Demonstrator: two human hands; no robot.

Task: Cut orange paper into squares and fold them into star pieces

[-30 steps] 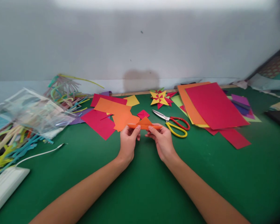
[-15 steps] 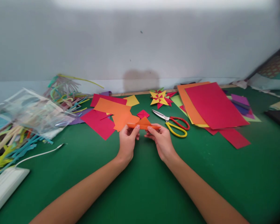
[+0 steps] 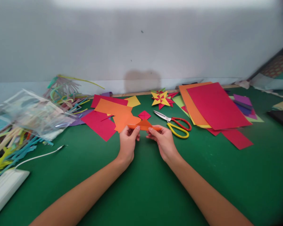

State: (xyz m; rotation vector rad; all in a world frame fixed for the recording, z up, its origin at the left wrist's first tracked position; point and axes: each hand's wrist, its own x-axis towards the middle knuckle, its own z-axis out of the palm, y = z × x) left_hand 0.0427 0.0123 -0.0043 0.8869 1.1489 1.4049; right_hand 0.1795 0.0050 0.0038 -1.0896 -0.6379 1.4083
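Note:
A folded piece of orange paper (image 3: pixel 144 125) is held up over the green table, with a triangular flap standing at its middle. My left hand (image 3: pixel 129 140) pinches its left end between thumb and fingers. At the right end, my right hand (image 3: pixel 161 138) grips it the same way. Just beyond the paper lies a small folded red square (image 3: pixel 144 115). Scissors (image 3: pixel 178 124) with one red and one yellow handle rest to the right of it. Behind them sits a folded paper star (image 3: pixel 160 99) in yellow, red and green.
Loose orange and red sheets (image 3: pixel 100 124) lie left of centre. A stack of large red and orange sheets (image 3: pixel 218 108) is at the right. Paper strips (image 3: pixel 11 150), a clear plastic bag (image 3: pixel 35 113) and a white power strip (image 3: pixel 8 188) lie at the left.
The orange paper has tilted slightly in my hands, and its flap looks wider and darker. Both hands keep their hold and have barely moved.

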